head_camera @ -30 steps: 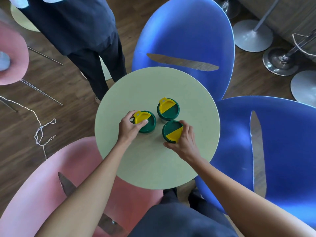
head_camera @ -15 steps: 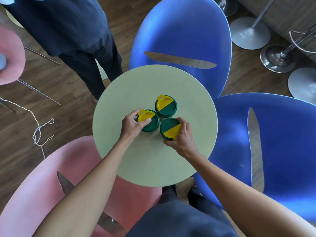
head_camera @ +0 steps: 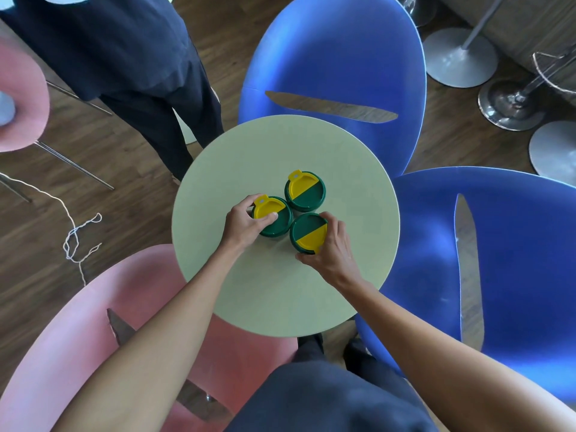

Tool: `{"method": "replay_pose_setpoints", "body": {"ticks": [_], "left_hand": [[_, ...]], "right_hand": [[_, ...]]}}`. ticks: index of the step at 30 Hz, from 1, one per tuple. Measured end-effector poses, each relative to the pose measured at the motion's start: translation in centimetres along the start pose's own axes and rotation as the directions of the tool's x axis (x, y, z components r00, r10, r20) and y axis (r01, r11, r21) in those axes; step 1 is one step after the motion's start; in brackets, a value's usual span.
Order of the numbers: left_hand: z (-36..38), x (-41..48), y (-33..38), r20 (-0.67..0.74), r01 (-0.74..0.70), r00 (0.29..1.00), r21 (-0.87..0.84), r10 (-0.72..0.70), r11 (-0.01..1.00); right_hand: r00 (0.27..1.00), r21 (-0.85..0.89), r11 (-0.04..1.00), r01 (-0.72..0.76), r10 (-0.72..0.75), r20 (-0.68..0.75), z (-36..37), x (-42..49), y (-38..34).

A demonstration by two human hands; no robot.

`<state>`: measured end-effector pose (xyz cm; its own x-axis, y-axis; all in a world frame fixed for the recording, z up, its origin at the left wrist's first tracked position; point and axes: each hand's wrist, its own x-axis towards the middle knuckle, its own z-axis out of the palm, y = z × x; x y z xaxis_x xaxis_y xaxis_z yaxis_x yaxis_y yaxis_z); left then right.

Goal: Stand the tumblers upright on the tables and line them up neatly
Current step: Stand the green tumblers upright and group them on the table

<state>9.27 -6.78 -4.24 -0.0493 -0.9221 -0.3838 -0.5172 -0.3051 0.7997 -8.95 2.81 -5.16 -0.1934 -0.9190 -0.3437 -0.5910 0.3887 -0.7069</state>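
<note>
Three tumblers with green-and-yellow lids stand upright, bunched close together on the round pale-green table (head_camera: 249, 151). My left hand (head_camera: 244, 222) grips the left tumbler (head_camera: 277, 221) around its lid. My right hand (head_camera: 330, 249) grips the near-right tumbler (head_camera: 307, 233) from its right side. The far tumbler (head_camera: 304, 191) stands untouched just behind the two. Seen from above, only the lids show; the bodies are hidden.
Two blue chairs (head_camera: 336, 57) (head_camera: 514, 260) crowd the table's far and right sides, a pink chair (head_camera: 93, 338) the near left. A person in dark trousers (head_camera: 162, 113) stands at the far left. White string (head_camera: 74, 232) lies on the wooden floor. Stool bases (head_camera: 461, 57) stand far right.
Both hands have slid their tumblers inward, so the left and near-right tumblers now sit tight against the far one. The grips are unchanged.
</note>
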Motion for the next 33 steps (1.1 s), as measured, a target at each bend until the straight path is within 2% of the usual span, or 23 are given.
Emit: {"method": "replay_pose_setpoints", "body": {"ticks": [6, 8, 10, 12, 13, 15, 18, 25, 28, 33], "left_hand": [[0.0, -0.6, 0.3, 0.025, 0.018, 1.000, 0.006, -0.018, 1.000], [0.0, -0.9, 0.7, -0.018, 0.016, 1.000, 0.046, -0.016, 0.999], [0.2, -1.5, 1.5, -0.134, -0.046, 0.989, 0.175, 0.070, 0.984], [0.5, -2.2, 2.9, -0.239, -0.160, 0.940, 0.318, 0.242, 0.934], [0.9, -2.7, 4.0, -0.248, -0.233, 0.907, 0.380, 0.341, 0.895], [2.0, -3.4, 6.3, -0.196, -0.366, 0.845, 0.466, 0.497, 0.805], [5.1, -4.4, 9.9, -0.068, -0.483, 0.811, 0.482, 0.580, 0.731], [16.5, -8.5, 18.0, 0.300, -0.600, 0.797, 0.487, 0.524, 0.634], [22.6, -12.2, 21.3, 0.427, -0.675, 0.738, 0.478, 0.522, 0.563], [34.2, -20.6, 26.2, 0.536, -0.773, 0.634, 0.416, 0.558, 0.478]], "right_hand": [[0.999, -0.016, 1.000, -0.005, 0.006, 0.052, -0.9, -0.2, 0.1], [0.999, -0.001, 1.000, -0.010, 0.010, 0.049, -1.8, -0.6, -0.2], [1.000, 0.037, 0.999, -0.015, 0.015, 0.017, -2.9, -1.0, -0.3], [0.999, 0.080, 0.997, -0.013, 0.016, -0.045, -4.1, -1.1, 0.0], [0.997, 0.106, 0.994, -0.017, 0.025, -0.077, -5.0, -1.2, 0.2], [0.992, 0.157, 0.987, -0.037, 0.056, -0.118, -7.0, -1.6, 0.5], [0.977, 0.198, 0.977, -0.083, 0.119, -0.177, -10.4, -2.7, 1.6], [0.893, 0.322, 0.936, -0.143, 0.262, -0.365, -20.6, -8.0, 7.6], [0.833, 0.375, 0.916, -0.144, 0.317, -0.454, -25.9, -12.1, 11.8], [0.730, 0.427, 0.895, -0.132, 0.379, -0.569, -34.6, -20.4, 20.2]]}}
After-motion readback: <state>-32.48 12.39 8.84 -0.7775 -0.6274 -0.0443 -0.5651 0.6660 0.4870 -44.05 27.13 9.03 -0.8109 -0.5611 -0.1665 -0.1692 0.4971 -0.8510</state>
